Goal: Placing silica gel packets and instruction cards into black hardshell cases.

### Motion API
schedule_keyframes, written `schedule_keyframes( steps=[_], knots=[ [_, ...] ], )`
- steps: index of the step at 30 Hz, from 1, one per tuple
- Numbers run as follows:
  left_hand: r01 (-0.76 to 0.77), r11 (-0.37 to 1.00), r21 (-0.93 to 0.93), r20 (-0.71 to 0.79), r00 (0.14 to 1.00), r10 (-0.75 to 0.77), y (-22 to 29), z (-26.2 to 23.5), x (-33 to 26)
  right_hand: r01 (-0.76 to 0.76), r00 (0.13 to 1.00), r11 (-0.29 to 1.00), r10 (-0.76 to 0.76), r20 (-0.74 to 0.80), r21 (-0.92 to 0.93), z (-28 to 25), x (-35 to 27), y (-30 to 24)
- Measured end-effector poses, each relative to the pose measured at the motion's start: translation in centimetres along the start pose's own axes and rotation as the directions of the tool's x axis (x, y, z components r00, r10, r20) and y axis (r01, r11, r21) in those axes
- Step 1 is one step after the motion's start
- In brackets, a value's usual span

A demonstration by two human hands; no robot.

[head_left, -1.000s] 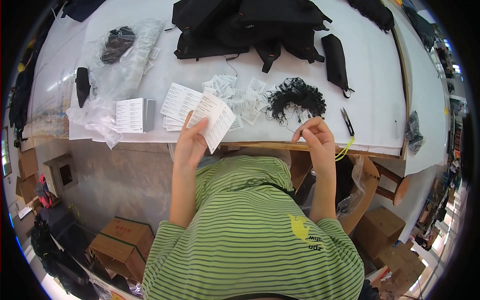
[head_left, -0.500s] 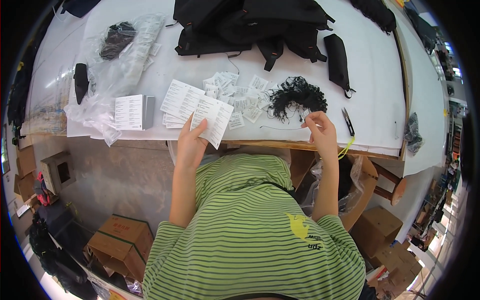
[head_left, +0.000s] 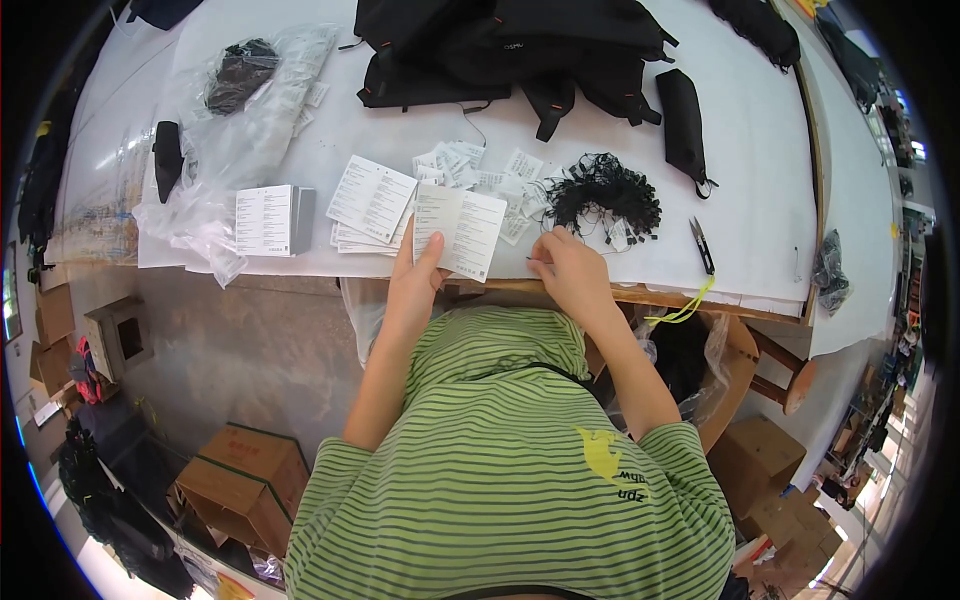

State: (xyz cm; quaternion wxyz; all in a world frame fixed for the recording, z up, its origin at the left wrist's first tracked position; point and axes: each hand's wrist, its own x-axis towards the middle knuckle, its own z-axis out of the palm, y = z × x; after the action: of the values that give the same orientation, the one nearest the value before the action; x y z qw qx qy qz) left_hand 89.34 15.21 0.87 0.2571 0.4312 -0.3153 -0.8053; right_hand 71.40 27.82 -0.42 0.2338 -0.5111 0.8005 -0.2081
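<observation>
1. The left hand is clamped on a white printed card, thumb on its face and fingers behind, holding it upright-tilted over the near edge of the worktop.
2. The right hand is closed, fingertips pinched together on a thin dark string that pokes out toward the card; the string is too fine to tell more.
3. The 2 hands are near each other but apart, the card's right edge lying between them.
4. Just beyond the right hand sits a tangled heap of black strings on the worktop, almost touching the knuckles.
5. Behind the card lies a fanned stack of similar white cards, and past that a scatter of small white tags.
6. To the left of the stack stands a small white box, resting partly on crumpled clear plastic bags.
7. Right of the string heap lie small black snips, with a yellow cord hanging off the worktop edge below them.
8. At the far side of the worktop are black bags and a slim black pouch.
9. Brown cardboard boxes stand on the floor to the person's left.
</observation>
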Motion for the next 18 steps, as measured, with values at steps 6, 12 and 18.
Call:
schedule_keyframes(
  steps=[6,12,18],
  knots=[
    [0.059,0.993,0.103,0.021,0.998,-0.061,-0.9,0.3,0.3,-0.117,0.993,0.859,0.118,0.029,0.499,-0.1,0.4,-1.0],
    [0.085,0.991,0.101,0.060,0.994,-0.092,-1.0,2.2,-0.3,-0.097,0.982,0.202,0.181,0.060,0.975,-1.0,0.8,-5.3],
    [-0.289,0.875,0.389,0.225,0.951,0.214,-1.2,3.0,-1.0,-0.073,0.976,0.369,0.218,-0.009,0.927,-1.0,1.5,-5.7]
  ],
)
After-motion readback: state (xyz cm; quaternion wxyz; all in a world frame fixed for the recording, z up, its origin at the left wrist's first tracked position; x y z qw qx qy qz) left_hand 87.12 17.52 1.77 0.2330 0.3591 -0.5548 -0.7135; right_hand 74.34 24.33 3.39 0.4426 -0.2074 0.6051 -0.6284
